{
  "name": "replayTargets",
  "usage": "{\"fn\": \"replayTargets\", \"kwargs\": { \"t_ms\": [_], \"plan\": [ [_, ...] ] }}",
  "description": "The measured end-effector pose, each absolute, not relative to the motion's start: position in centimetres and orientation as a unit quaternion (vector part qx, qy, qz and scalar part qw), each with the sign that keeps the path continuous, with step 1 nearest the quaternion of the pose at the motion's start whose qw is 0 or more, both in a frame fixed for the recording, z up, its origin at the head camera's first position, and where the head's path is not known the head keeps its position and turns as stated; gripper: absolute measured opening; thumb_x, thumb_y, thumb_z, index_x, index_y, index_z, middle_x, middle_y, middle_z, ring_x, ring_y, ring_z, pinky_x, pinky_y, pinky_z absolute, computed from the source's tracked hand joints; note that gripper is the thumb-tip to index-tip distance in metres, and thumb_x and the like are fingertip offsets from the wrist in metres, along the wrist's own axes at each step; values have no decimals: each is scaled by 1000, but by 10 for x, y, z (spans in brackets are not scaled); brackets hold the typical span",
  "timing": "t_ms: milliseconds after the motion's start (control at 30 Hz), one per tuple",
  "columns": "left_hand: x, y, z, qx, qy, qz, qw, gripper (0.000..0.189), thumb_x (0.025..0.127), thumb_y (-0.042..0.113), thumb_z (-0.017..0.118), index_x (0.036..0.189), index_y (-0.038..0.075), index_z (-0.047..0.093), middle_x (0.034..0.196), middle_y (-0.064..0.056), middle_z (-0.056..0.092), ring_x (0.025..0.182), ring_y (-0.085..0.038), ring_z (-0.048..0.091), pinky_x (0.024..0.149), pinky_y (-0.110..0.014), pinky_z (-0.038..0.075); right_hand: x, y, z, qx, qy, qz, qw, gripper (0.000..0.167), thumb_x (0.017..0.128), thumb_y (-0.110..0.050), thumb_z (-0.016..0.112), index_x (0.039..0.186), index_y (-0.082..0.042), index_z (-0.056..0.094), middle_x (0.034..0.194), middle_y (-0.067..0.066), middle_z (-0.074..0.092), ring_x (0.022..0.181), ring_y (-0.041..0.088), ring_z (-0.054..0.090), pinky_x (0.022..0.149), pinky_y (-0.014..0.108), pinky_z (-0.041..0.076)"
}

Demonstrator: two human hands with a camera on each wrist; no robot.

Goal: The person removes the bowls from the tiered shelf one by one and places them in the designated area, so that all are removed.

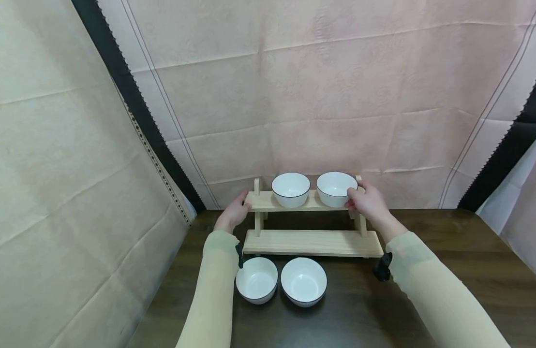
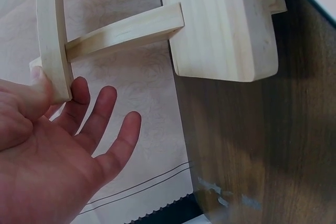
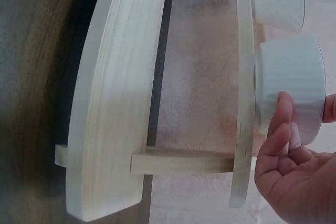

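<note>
A two-tier wooden rack [image 1: 313, 243] stands on the table. My left hand [image 1: 234, 212] pinches the left end of its upper shelf [image 2: 52, 40], thumb on one face and index finger at the other, the remaining fingers spread. Two white bowls with dark rims sit upright on that shelf, a left bowl [image 1: 290, 190] and a right bowl [image 1: 333, 189]. At the right bowl [image 3: 294, 77], my right hand [image 1: 367, 200] grips the side, its fingers against the outer wall and its thumb at the rim. The lower shelf [image 3: 118, 93] holds nothing.
Two more white bowls, one on the left [image 1: 257, 280] and one on the right [image 1: 304, 282], stand side by side on the dark wooden table [image 1: 355, 309] in front of the rack. Pale fabric [image 1: 320, 96] hangs behind, and another sheet [image 1: 76, 193] hangs along the left.
</note>
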State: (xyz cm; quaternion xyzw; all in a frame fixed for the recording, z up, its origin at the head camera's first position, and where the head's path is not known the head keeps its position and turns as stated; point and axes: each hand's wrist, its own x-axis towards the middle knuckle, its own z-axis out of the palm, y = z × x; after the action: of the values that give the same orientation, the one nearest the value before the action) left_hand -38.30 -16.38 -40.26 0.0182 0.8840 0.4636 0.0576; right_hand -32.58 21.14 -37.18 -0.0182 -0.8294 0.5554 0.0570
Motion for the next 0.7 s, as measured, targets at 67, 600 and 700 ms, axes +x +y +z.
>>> {"fn": "replayTargets", "kwargs": {
  "t_ms": [67, 600, 700],
  "plan": [
    [-383, -163, -403, 13, 885, 462, 60, 60, 108, 18, 41, 163, 18, 17, 165, -13, 22, 151, -34, 18, 120, -55, 17, -324, 212, -372, -16, -828, 557, 57, 62, 98, -19, 45, 153, 6, 28, 85, 17, 69, 76, 24, 70, 65, 23, 57],
    [-379, -163, -403, 10, 879, 472, 67, 59, 109, 18, 37, 163, 21, 14, 165, -13, 22, 148, -36, 28, 119, -56, 22, -311, 220, -389, -8, -787, 614, 50, 61, 100, -18, 44, 155, 2, 28, 86, 13, 72, 70, 14, 68, 66, 25, 55],
    [-379, -161, -404, 10, 872, 483, 74, 59, 109, 17, 37, 163, 21, 13, 165, -13, 24, 143, -38, 36, 117, -56, 26, -303, 219, -393, -10, -781, 622, 54, 59, 101, -18, 44, 156, -1, 29, 85, 12, 73, 71, 14, 68, 64, 24, 54]
  ]
}}
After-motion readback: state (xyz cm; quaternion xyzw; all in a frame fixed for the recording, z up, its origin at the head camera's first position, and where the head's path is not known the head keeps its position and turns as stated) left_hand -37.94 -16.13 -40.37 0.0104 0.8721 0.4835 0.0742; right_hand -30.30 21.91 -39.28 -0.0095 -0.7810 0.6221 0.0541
